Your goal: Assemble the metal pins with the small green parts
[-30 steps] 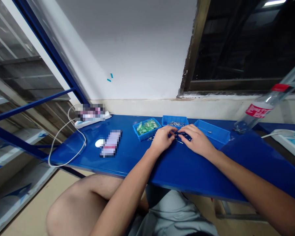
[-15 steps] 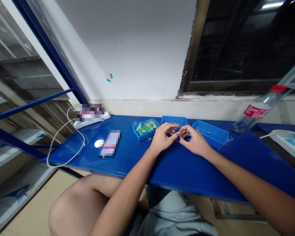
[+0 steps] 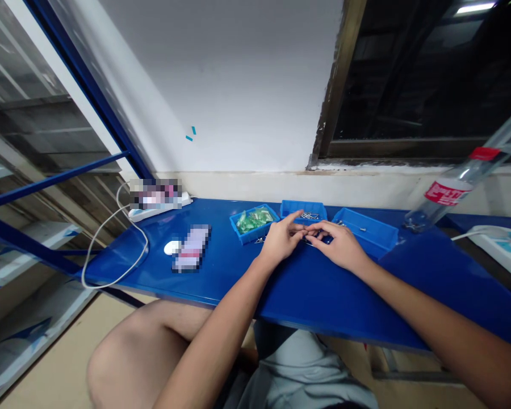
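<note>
My left hand point(image 3: 280, 240) and my right hand point(image 3: 337, 243) meet fingertip to fingertip over the blue table, in front of the bins. Both have thumb and fingers pinched together; whatever lies between them is too small to make out. Behind them stands a blue bin point(image 3: 302, 205) holding several thin metal screw-like pieces point(image 3: 310, 216). To its left, a second blue bin point(image 3: 243, 237) holds green plastic-looking pieces point(image 3: 255, 220). On the right is a third blue bin point(image 3: 378, 241) with a small metal piece point(image 3: 363, 229) in it. Some metal pieces point(image 3: 259, 240) lie beside my left hand.
A clear bottle with a red cap point(image 3: 445, 193) stands at the right, near a white power strip point(image 3: 500, 250). On the left are a blurred-out flat item point(image 3: 191, 248), a white round object point(image 3: 171, 247), another power strip point(image 3: 159, 208) and a looping white cable point(image 3: 146, 241).
My fingers have shifted: the left index finger now points up and away, and the right fingers are stretched further toward the left hand. The bins have not moved.
</note>
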Demonstrator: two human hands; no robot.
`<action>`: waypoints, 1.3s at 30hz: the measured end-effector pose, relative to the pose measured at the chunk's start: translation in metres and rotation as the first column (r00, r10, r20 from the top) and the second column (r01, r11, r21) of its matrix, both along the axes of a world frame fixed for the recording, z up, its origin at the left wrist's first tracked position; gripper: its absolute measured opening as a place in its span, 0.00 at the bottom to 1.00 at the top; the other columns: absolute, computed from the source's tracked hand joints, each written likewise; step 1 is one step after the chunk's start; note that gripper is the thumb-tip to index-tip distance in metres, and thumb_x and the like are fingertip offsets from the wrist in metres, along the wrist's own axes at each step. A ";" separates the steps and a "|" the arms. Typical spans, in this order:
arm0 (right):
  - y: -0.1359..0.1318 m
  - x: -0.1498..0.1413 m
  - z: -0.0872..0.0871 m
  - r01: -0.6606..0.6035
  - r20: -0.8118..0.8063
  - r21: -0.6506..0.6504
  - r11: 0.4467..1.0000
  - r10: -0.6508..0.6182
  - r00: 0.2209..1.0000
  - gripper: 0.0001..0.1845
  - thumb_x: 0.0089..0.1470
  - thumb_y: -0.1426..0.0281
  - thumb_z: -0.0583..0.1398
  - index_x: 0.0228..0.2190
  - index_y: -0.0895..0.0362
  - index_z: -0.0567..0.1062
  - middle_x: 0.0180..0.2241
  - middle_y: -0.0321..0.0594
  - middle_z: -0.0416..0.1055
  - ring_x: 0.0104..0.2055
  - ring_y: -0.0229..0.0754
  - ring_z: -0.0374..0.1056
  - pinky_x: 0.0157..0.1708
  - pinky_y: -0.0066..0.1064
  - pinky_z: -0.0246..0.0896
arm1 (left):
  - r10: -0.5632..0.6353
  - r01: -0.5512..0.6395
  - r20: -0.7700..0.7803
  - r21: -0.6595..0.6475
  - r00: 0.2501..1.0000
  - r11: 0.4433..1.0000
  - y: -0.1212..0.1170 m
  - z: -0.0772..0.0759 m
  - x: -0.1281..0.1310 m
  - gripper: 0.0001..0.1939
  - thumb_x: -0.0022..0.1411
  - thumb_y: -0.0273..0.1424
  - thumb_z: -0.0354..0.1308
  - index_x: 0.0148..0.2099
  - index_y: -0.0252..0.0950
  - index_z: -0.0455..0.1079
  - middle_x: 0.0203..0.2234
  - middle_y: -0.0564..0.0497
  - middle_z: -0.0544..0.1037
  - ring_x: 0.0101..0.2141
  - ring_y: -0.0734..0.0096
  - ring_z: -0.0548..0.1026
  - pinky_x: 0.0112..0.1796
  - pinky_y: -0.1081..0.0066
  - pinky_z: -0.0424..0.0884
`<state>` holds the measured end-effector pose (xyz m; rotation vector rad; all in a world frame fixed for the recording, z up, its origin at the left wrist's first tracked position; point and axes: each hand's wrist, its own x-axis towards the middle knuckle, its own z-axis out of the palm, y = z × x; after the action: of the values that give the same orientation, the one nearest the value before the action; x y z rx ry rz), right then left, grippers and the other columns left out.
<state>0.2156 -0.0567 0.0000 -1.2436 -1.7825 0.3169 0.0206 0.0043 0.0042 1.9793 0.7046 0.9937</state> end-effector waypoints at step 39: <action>0.000 0.000 -0.003 0.041 0.032 -0.098 0.994 -0.038 0.999 0.10 0.64 0.64 0.60 0.39 0.53 0.81 0.35 0.40 0.82 0.29 0.43 0.74 0.31 0.34 0.69 | -0.120 0.142 0.098 -0.252 0.988 0.957 -0.002 0.005 0.002 0.12 0.69 0.36 0.61 0.48 0.32 0.74 0.28 0.49 0.83 0.24 0.75 0.78 0.30 0.75 0.74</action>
<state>0.2159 -0.0563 -0.0034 -1.3575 -1.7832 0.3689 0.0223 0.0018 0.0088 1.7242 0.6155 0.8518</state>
